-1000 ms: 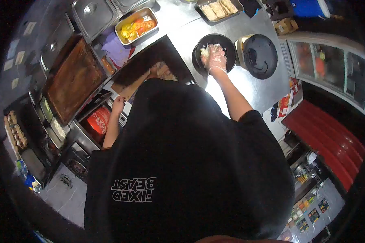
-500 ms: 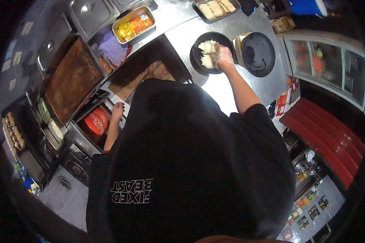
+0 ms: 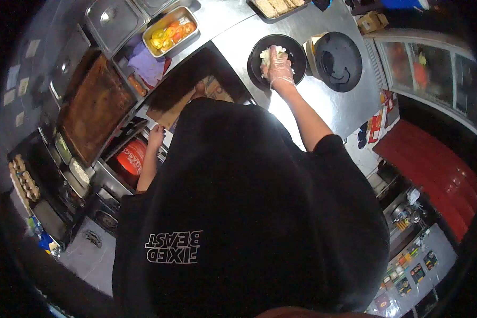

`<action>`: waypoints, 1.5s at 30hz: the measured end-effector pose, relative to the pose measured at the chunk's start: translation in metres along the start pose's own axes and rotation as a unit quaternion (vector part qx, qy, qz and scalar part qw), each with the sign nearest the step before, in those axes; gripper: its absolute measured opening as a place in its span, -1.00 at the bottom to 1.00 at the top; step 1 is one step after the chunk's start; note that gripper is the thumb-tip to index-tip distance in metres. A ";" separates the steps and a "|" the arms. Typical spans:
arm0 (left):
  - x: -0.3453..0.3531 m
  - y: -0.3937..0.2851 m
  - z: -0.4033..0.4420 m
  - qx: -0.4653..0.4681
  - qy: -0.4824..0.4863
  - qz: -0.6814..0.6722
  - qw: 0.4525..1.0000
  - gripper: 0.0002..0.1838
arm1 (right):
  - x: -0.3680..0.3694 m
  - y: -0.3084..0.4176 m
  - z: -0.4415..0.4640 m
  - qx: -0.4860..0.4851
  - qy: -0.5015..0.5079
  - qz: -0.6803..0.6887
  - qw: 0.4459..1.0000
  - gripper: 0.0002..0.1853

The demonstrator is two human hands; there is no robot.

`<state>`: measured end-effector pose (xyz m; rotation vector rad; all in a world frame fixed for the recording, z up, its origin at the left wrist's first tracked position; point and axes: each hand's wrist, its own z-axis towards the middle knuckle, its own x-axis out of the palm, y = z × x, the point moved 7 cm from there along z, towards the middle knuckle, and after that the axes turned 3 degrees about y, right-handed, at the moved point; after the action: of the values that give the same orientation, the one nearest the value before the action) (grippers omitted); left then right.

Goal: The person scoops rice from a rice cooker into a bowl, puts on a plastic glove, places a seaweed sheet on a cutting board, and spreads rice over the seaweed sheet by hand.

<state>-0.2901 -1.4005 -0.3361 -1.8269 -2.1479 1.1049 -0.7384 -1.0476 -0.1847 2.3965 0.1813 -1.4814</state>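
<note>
The right hand (image 3: 279, 70), in a clear plastic glove, is now laid over the white food (image 3: 270, 52) in the black bowl (image 3: 299, 74). Half a second ago this hand was at the right side of the bowl, and the food showed in two pale lumps beside its fingers; now the palm and fingers cover much of it, and only the parts at the top and left edge are in sight. The hand is mostly open, its fingers stretched forward and lying on the food; whether any of it is pinched beneath them cannot be told. The bowl stands on the metal counter (image 3: 238, 41), just beside a round black dish (image 3: 338, 58) that rests on something pale. The left hand (image 3: 156, 136), bare, is held low beside the body, near the red container (image 3: 131, 157), with its fingers partly curled. No thing can be made out in it, but its palm is turned out of sight, so how tightly it is closed cannot be told. It keeps nearly the same position as in the earlier frame. The whole view has shifted a little, so the tray of breaded pieces (image 3: 276, 7) is now cut off more by the top edge. Farther left, a metal tray (image 3: 183, 46) holds red and yellow tomato slices (image 3: 169, 35), with a purple cloth (image 3: 146, 64) beside it. A bare foot (image 3: 200, 89) shows near the cardboard (image 3: 217, 90) below the counter.
</note>
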 end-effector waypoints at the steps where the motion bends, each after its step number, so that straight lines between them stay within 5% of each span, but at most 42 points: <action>1: -0.001 -0.001 0.008 -0.003 0.003 -0.014 1.000 -0.67 | 0.002 -0.006 0.008 -0.006 -0.004 0.026 1.000 -0.17; 2: -0.004 -0.010 0.007 0.007 -0.001 0.013 1.000 -0.66 | 0.001 -0.007 0.010 -0.056 -0.014 -0.001 0.998 -0.37; 5: -0.007 -0.030 -0.003 0.005 -0.024 0.019 1.000 -0.65 | -0.012 -0.014 0.015 0.003 0.017 0.114 0.993 -0.59; 7: -0.006 -0.031 -0.007 0.004 -0.016 0.002 1.000 -0.65 | -0.013 -0.015 0.025 -0.014 0.009 0.038 0.999 -0.72; 15: 0.005 -0.015 -0.012 -0.014 -0.003 0.013 1.000 -0.68 | -0.048 -0.028 0.015 -0.016 0.026 0.095 0.995 -0.56; 19: 0.006 -0.026 -0.022 0.004 0.007 0.056 0.998 -0.66 | -0.023 -0.027 -0.003 -0.037 0.084 -0.025 0.995 -0.17; 20: 0.006 -0.028 -0.023 0.010 0.010 0.063 0.998 -0.66 | -0.038 -0.015 -0.020 -0.002 0.123 0.010 0.992 0.05; 23: 0.009 -0.025 -0.016 -0.011 0.010 0.052 0.999 -0.65 | -0.021 -0.009 -0.016 -0.014 0.058 -0.017 0.998 0.06; 27: 0.009 -0.031 0.001 -0.012 0.028 0.033 0.999 -0.67 | 0.001 -0.018 0.000 0.012 0.056 0.009 0.998 -0.04; 31: 0.012 -0.036 0.009 -0.011 0.010 0.015 1.000 -0.68 | -0.003 -0.016 -0.004 -0.035 -0.019 0.086 0.996 -0.36; 32: 0.015 -0.036 0.009 -0.010 0.015 -0.002 1.000 -0.67 | -0.003 -0.018 0.003 -0.024 -0.020 0.086 0.996 -0.58; 38: 0.015 -0.049 -0.003 -0.014 0.018 0.105 0.994 -0.64 | -0.015 -0.033 0.015 0.034 0.012 0.137 0.990 -0.69; 45: 0.006 -0.037 -0.005 0.003 0.013 0.056 0.998 -0.67 | -0.055 -0.030 -0.005 0.015 -0.060 0.168 0.984 -0.60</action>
<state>-0.3192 -1.3932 -0.3135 -1.9708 -2.0480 1.1007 -0.7676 -1.0147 -0.1396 2.2151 -0.2632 -1.4669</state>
